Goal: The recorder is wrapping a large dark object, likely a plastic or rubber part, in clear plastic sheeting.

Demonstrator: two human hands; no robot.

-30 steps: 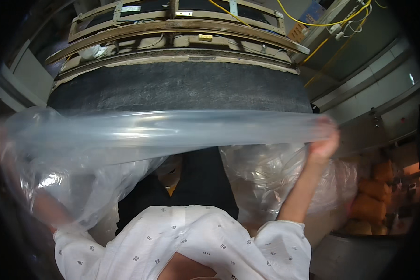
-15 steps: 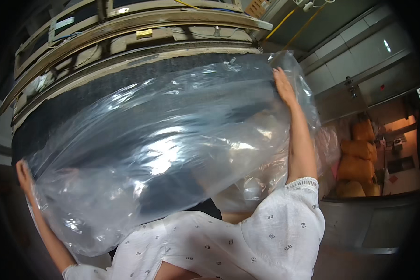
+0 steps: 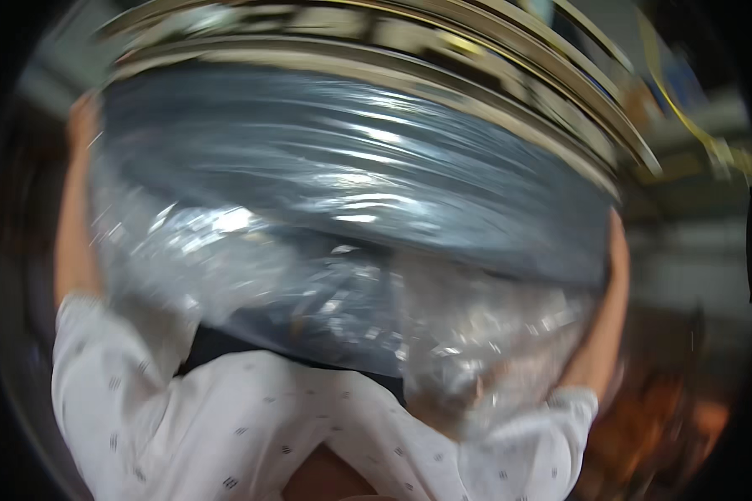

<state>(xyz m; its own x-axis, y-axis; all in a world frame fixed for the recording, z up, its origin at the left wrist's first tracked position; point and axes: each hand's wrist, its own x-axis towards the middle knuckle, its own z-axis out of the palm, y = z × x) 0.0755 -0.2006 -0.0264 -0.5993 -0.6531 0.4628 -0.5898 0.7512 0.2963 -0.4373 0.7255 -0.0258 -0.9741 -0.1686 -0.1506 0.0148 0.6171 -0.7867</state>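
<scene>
A wide sheet of clear plastic film (image 3: 368,200) stretches before me over a dark, flat surface, with long taut creases running sideways. Its nearer part hangs loose and crumpled toward my body. My left hand (image 3: 83,125) is closed at the sheet's far left edge, its fingers smeared by motion. At the right edge my right hand (image 3: 617,242) is seen edge-on; its fingers are mostly hidden, but the film is drawn tight between both hands. Both arms are spread wide.
Beyond the dark surface runs a worn beige frame with long rails (image 3: 393,54). A yellow cable (image 3: 673,96) hangs at the upper right. Blurred orange bundles (image 3: 652,417) lie at the lower right.
The view has swung round, blurring the picture. My left hand has gone farther out and my right hand nearer to me. The film is now tighter and lies flatter over the dark surface.
</scene>
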